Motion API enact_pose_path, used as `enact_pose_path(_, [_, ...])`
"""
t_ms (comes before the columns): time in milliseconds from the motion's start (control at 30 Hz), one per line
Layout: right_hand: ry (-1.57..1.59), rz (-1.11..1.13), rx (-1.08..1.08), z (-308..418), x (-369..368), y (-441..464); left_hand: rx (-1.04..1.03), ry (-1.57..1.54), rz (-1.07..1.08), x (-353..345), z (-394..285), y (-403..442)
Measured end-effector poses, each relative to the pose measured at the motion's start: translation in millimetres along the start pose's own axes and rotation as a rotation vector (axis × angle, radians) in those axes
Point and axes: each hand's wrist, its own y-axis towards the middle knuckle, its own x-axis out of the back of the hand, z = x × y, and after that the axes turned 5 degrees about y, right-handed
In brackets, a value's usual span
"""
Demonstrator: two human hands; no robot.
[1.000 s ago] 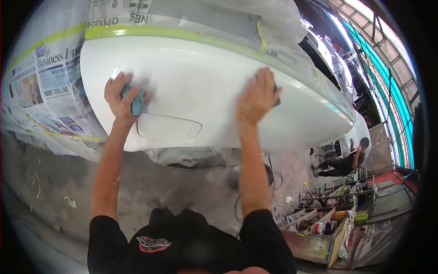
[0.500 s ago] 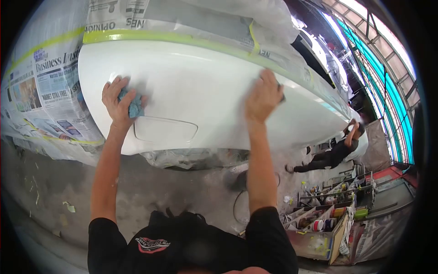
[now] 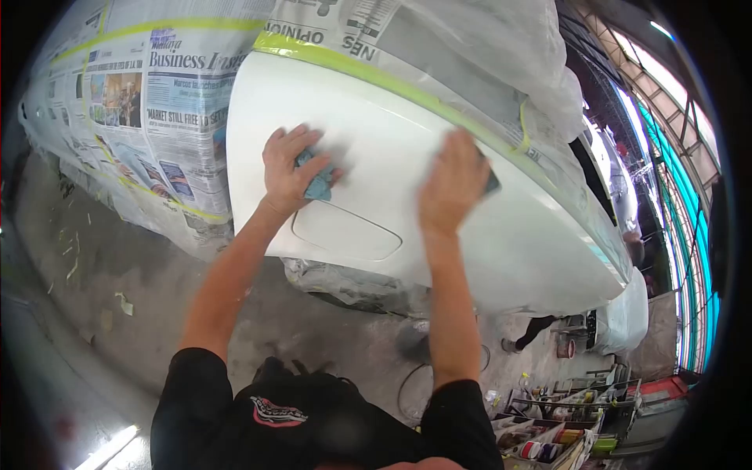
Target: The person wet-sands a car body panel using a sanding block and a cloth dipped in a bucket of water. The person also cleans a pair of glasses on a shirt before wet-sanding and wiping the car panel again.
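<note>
A glossy white car panel (image 3: 376,149) with a fuel-flap outline (image 3: 346,229) lies in front of me. My left hand (image 3: 291,168) rests on it just above the flap, fingers curled round a crumpled blue-green cloth (image 3: 319,176). Farther right on the same panel, my right hand (image 3: 454,182), blurred by motion, presses a dark flat pad (image 3: 492,180) whose edge shows beside the fingers. Yellow-green tape (image 3: 368,77) borders the panel along its upper edge.
Newspaper masking (image 3: 172,102) covers the car at left, and plastic sheeting (image 3: 501,47) lies above. Below the panel is a plastic-wrapped wheel (image 3: 352,286). A shelf with cans (image 3: 540,446) stands lower right; another person's leg (image 3: 533,333) shows near it.
The view has swung, so the panel sits farther right and tilts more. My left hand keeps its place above the flap with the cloth. The other person is now mostly hidden behind the panel.
</note>
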Motion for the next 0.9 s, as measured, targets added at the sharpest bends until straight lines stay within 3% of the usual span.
enact_pose_path(67, [0.151,0.030,-0.007,57,-44,24,-0.024,0.015,-0.004,-1,1,2])
enact_pose_path(167, [0.253,0.065,0.070,122,-68,56,0.202,-0.091,-0.049,-1,1,-3])
enact_pose_path(200, [0.270,0.124,0.123,110,-60,57,0.152,-0.027,0.076,6,1,1])
enact_pose_path(267, [0.325,0.244,0.243,63,-35,49,0.098,-0.045,0.012,1,2,-3])
enact_pose_path(300, [0.323,0.123,0.064,41,-29,27,0.080,-0.038,-0.026,0,4,-3])
enact_pose_path(367, [0.046,0.120,0.084,-3,6,10,0.112,-0.027,-0.007,1,1,-3])
enact_pose_path(500, [0.043,0.085,-0.023,48,-11,23,0.159,0.003,-0.143,-9,-2,-11])
enact_pose_path(633, [0.257,0.087,0.084,129,-68,62,0.337,0.016,-0.242,-4,-7,-11])
enact_pose_path(767, [0.315,0.222,0.182,79,-31,57,0.305,0.068,-0.260,-11,-1,-15])
enact_pose_path(900, [-0.133,0.065,-0.134,-25,35,-15,0.245,0.067,-0.272,-7,-1,-7])
